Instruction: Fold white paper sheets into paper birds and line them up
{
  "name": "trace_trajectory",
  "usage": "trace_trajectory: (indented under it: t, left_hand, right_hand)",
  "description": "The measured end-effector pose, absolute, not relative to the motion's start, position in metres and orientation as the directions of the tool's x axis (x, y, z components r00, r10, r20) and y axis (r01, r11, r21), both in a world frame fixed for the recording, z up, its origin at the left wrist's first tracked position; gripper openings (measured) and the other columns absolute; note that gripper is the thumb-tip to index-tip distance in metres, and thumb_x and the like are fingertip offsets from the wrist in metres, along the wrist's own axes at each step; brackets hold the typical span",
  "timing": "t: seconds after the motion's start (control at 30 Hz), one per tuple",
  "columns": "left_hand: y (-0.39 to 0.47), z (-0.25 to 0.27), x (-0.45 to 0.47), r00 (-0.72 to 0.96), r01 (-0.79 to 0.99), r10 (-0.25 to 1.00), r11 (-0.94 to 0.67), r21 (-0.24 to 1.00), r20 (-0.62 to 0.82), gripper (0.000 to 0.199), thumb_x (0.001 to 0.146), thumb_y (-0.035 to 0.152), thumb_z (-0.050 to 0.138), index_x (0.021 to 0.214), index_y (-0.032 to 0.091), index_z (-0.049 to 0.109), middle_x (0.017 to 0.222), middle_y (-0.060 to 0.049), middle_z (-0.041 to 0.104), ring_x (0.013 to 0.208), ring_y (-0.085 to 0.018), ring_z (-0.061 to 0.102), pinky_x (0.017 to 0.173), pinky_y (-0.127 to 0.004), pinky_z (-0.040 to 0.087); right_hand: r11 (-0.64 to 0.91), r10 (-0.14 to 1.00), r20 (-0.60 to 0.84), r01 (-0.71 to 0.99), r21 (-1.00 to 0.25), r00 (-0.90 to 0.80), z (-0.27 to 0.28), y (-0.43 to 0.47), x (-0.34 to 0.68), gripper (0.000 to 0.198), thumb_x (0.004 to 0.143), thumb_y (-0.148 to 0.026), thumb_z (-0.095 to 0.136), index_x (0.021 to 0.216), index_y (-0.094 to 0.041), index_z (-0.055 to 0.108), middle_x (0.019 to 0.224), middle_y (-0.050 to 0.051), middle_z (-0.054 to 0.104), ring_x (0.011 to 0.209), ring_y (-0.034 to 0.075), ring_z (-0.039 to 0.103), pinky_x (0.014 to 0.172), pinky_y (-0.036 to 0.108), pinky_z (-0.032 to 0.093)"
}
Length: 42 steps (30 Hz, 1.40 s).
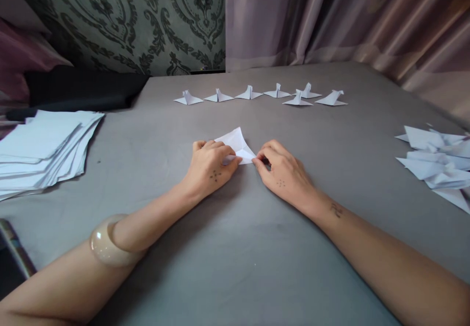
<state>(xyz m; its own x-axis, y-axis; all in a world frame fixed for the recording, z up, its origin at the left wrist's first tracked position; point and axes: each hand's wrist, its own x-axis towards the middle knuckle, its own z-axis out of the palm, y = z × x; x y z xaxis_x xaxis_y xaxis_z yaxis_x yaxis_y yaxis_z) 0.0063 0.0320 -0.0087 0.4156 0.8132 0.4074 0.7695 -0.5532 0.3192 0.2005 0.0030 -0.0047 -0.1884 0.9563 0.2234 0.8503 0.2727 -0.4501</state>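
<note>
A partly folded sheet of white paper [235,142] lies on the grey cloth between my hands, one corner pointing away from me. My left hand [213,162] rests over its left side, with the thumb and fingers closed on the near folded edge. At the right corner, my right hand [281,167] pinches the paper tip between thumb and forefinger. The left part of the sheet is hidden under my left fingers. A pale bangle [110,245] circles my left forearm.
Several folded paper birds [249,93] stand in a row at the back. A stack of white sheets [44,145] lies at the left, near a black cloth [84,88]. More folded paper pieces [438,157] are piled at the far right. A dark device [14,252] sits at the left edge.
</note>
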Motion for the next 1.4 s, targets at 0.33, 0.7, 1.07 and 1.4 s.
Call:
trace_trajectory:
  t: [0.33, 0.7, 1.07, 1.4]
  left_hand:
    - [0.034, -0.007, 0.007, 0.383, 0.813, 0.887, -0.456, 0.363, 0.258, 0.019, 0.086, 0.036, 0.058, 0.084, 0.02, 0.067, 0.081, -0.003, 0.07, 0.078, -0.021, 0.062, 0.083, -0.041, 0.036]
    - [0.033, -0.005, 0.007, 0.375, 0.8, 0.898, -0.44, 0.408, 0.233, 0.019, 0.085, 0.037, 0.059, 0.091, 0.02, 0.064, 0.082, -0.002, 0.069, 0.081, -0.021, 0.062, 0.087, -0.041, 0.034]
    - [0.034, 0.008, -0.015, 0.522, 0.717, 0.844, -0.512, 0.473, 0.123, 0.019, 0.075, 0.013, 0.049, 0.084, 0.019, 0.064, 0.079, -0.001, 0.062, 0.082, -0.02, 0.056, 0.087, -0.042, 0.036]
    - [0.029, -0.001, -0.009, 0.439, 0.798, 0.671, -0.597, 0.084, 0.597, 0.045, 0.089, 0.038, 0.058, 0.129, 0.019, 0.047, 0.131, -0.018, 0.046, 0.118, -0.032, 0.043, 0.095, -0.046, 0.032]
  right_hand:
    - [0.272, 0.958, 0.233, 0.787, -0.554, -0.167, -0.008, 0.012, 0.21, 0.006, 0.084, -0.014, 0.054, 0.084, -0.02, 0.054, 0.091, 0.003, 0.06, 0.069, 0.014, 0.054, 0.063, 0.028, 0.042]
    - [0.576, 0.81, 0.424, 0.69, -0.439, -0.406, -0.013, -0.001, 0.201, 0.03, 0.083, 0.002, 0.042, 0.093, -0.017, 0.062, 0.093, 0.006, 0.067, 0.089, 0.02, 0.058, 0.08, 0.032, 0.047]
    - [0.561, 0.818, 0.369, 0.755, -0.339, -0.441, -0.009, -0.007, 0.2, 0.033, 0.085, 0.0, 0.044, 0.1, -0.016, 0.068, 0.102, 0.008, 0.065, 0.09, 0.021, 0.056, 0.079, 0.034, 0.049]
    - [0.544, 0.834, 0.33, 0.762, -0.351, -0.443, -0.007, -0.006, 0.2, 0.035, 0.085, -0.002, 0.045, 0.105, -0.017, 0.07, 0.103, 0.008, 0.064, 0.091, 0.022, 0.055, 0.082, 0.037, 0.05]
